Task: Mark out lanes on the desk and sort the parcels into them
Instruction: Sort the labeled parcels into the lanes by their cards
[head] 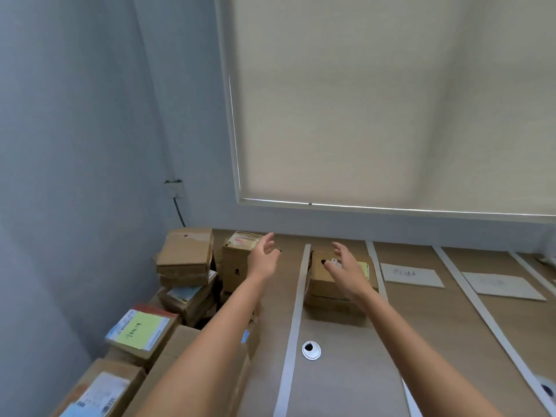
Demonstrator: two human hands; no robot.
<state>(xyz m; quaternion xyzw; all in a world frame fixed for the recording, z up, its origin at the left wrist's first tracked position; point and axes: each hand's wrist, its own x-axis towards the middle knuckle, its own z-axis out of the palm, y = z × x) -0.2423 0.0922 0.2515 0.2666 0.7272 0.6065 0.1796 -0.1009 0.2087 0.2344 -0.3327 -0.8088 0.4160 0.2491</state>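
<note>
Because the camera tilts upward, a drawn roller blind (376, 100) and the pale blue wall (75, 115) fill most of the view, and the wooden desk (346, 380) is cut off at the bottom and right edges. On the left of the desk a heap of cardboard parcels (183, 275) runs out of the lower frame, partly hidden by the left forearm; at least seven can be counted, though the overlap makes the number uncertain. Five white tape strips (293, 326) mark lanes across the desk, the farthest right only partly visible. One parcel (331, 284) sits in the lane between the first two strips, its yellow label mostly covered by the right hand (346, 266), which hovers just above it with fingers spread wide and holding nothing. The left hand (264, 254) is raised beside an upright box (236, 260) in the heap, fingers open and relaxed, empty. Two paper sheets (412, 275) lie in the lanes further right, their writing too faint to read. A round cable grommet (311, 350) is set in the desk, and a wall socket (174, 188) with a dark cord sits in the corner.
</note>
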